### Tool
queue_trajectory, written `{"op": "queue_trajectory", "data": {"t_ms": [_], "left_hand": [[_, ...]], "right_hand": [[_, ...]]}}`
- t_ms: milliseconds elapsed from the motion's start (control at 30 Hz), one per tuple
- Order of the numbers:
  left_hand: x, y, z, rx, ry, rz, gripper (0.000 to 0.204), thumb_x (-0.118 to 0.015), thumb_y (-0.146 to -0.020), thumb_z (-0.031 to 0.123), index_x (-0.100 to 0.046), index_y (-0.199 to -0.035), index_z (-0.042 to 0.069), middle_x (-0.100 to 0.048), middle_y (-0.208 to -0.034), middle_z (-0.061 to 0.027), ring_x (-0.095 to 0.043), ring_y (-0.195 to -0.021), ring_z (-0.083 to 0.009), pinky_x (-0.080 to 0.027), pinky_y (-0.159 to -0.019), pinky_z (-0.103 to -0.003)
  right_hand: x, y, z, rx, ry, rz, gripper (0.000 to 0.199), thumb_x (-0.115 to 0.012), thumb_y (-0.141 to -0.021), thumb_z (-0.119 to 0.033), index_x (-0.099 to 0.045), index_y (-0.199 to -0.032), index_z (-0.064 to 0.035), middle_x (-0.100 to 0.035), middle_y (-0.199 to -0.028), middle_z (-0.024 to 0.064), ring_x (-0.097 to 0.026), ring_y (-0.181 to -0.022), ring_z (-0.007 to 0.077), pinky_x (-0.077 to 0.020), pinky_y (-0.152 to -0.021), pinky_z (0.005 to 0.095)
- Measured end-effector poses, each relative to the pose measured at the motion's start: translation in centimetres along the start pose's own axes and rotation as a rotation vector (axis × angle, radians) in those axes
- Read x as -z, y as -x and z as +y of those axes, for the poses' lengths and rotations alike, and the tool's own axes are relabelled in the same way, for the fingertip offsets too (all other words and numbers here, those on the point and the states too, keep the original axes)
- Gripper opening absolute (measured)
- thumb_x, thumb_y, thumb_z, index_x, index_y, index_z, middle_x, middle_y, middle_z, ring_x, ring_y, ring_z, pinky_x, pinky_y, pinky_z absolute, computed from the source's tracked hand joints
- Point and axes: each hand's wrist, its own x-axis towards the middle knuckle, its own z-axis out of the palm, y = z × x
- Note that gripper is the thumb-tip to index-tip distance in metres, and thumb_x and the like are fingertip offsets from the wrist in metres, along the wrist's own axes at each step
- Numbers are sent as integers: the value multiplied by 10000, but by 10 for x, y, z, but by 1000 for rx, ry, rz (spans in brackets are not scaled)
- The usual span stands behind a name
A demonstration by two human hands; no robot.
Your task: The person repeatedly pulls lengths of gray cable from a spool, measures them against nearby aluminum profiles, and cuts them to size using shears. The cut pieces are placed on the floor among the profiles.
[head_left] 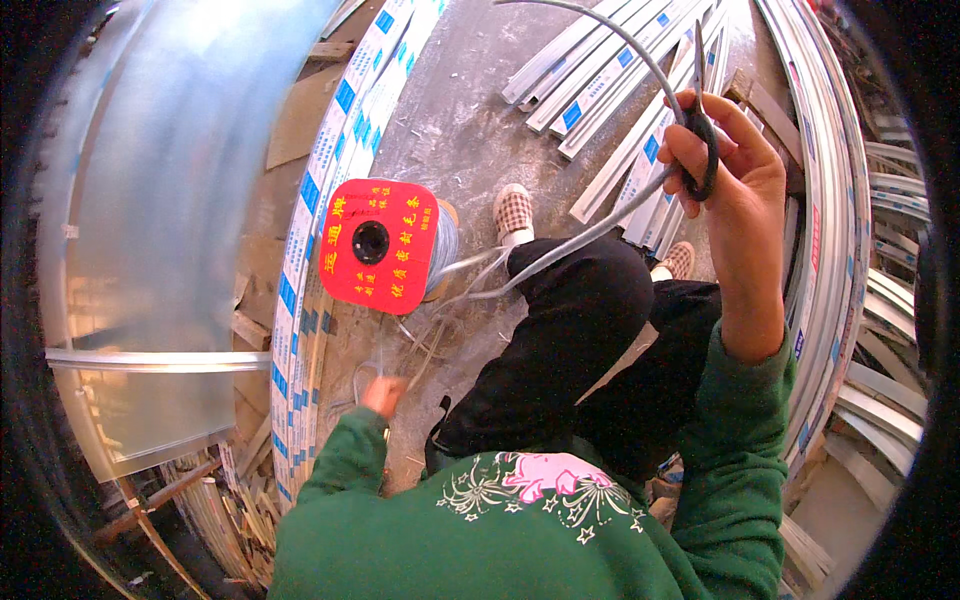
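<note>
My right hand [735,165], raised at the upper right, is closed round a pair of scissors [712,170] with dark handles, blades pointing up. Between its thumb and fingers runs a long grey fuzzy strip [600,232], whose free end arches up and to the left. The strip sags down over my knee toward loose strands [435,330] by the spool [405,275]. That spool has a red square end plate and stands on the floor, left of my legs. Low at the left, my left hand [383,397] is closed on strands of the strip; its fingertips are mostly hidden.
Long white profiles with blue labels [345,95] lie along my left, beside large translucent panels [180,200]. More white profiles [590,85] are spread on the concrete floor [440,130] ahead. Bundled long profiles [830,200] stretch along my right.
</note>
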Motion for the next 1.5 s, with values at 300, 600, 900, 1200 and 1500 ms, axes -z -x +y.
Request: {"op": "queue_trajectory", "data": {"t_ms": [300, 600, 900, 1200, 1500], "left_hand": [[-30, 95, -47, 358, -488, -245, 352, -698, -773, 276, -676, -1077, 99, -676, -978, -199, -657, -877, -380, -533, -749, -471], [104, -46, 261, -492, 259, 537, 246, -529, -941, 44, -631, -1159, -12, -657, -1103, -115, -630, -967, -165, -497, -841, -281], [148, -106, 378, -640, 1223, 447, 342, -510, -1011, 240, -603, -1195, -32, -663, -1076, -96, -626, -868, -131, -517, -671, -243], [163, -101, 393, -638, 1282, 537, 299, -516, -1003, 173, -595, -1181, -54, -668, -984, -106, -643, -822, -138, -543, -747, -265], [203, -100, 408, -582, 1170, 563, 273, -580, -977, 213, -623, -1169, 22, -655, -1013, -26, -620, -846, -67, -509, -678, -178]], "right_hand": [[-1, 8, -11, -1, -20, -16, 252, -722, -852, -136, -658, -1085, -63, -675, -766, 30, -605, -605, 57, -378, -458, 161], [-25, 2, 34, 28, -13, -184, 249, -658, -824, -61, -648, -1070, -26, -689, -782, 84, -627, -596, 163, -504, -553, 277], [-55, 3, 48, 206, 388, -194, 201, -678, -730, -146, -660, -909, -56, -676, -797, 192, -679, -796, 360, -535, -725, 447], [-59, 13, 50, 344, 462, -297, 202, -662, -754, -167, -615, -923, -67, -652, -765, 187, -648, -784, 401, -495, -688, 496], [-48, 13, 45, 309, 455, -214, 209, -655, -776, -172, -612, -948, -61, -644, -778, 211, -635, -800, 412, -484, -701, 505]]}}
